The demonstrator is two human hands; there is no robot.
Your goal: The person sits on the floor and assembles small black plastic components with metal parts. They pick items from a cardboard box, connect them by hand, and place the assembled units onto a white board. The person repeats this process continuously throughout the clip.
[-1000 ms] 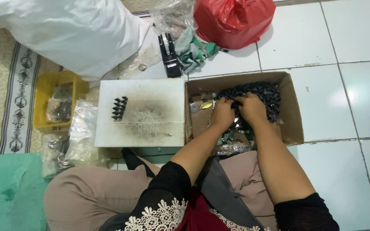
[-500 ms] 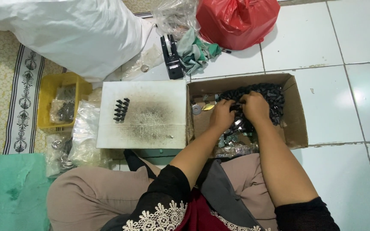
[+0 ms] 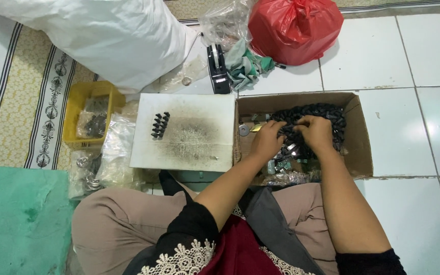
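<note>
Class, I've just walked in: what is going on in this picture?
A person sits on the floor with both hands in a cardboard box. The left hand and right hand dig into a heap of small black parts, with small metal pieces beneath. Beside the box lies a smudged white board bearing a short row of black parts.

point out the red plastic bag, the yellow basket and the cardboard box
red plastic bag [image 3: 296,30]: head view, middle of its bulging side
yellow basket [image 3: 72,114]: head view, its left wall
cardboard box [image 3: 358,137]: head view, its right wall
</note>
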